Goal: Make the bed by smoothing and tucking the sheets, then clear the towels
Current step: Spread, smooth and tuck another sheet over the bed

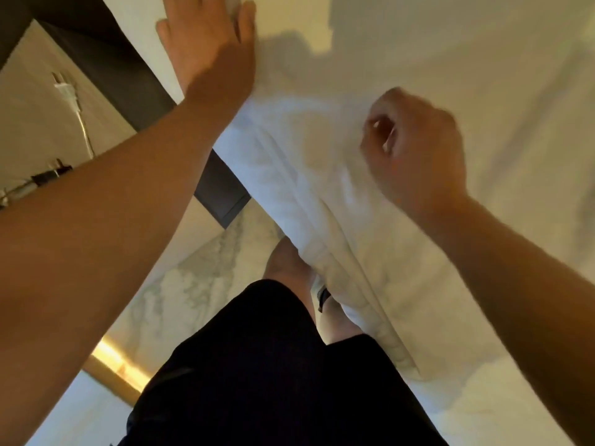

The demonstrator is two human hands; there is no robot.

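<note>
Straight fingers first: the left hand (pixel 206 43) is lying flat, fingers extended and together, pressing the white sheet (pixel 402 53) at the far left edge of the bed, right beside the dark bed frame (pixel 128 75). Over to the right, the right hand (pixel 415 146) is curling its fingers into a loose fist above the sheet; whether any fabric is being pinched inside that curl is too blurred to tell. Between the two hands the sheet is bunching into soft folds, and a thick rolled edge of it (pixel 322 226) is hanging down the near side of the mattress. The person is standing close against that edge, dark shorts (pixel 273 365) in the near middle and a bare knee (pixel 286 262) touching the draped fabric. On the pale marbled floor (pixel 180 284) at the far left, a white plug and cable (pixel 69 91) are lying. No writing or labels are readable anywhere.
</note>
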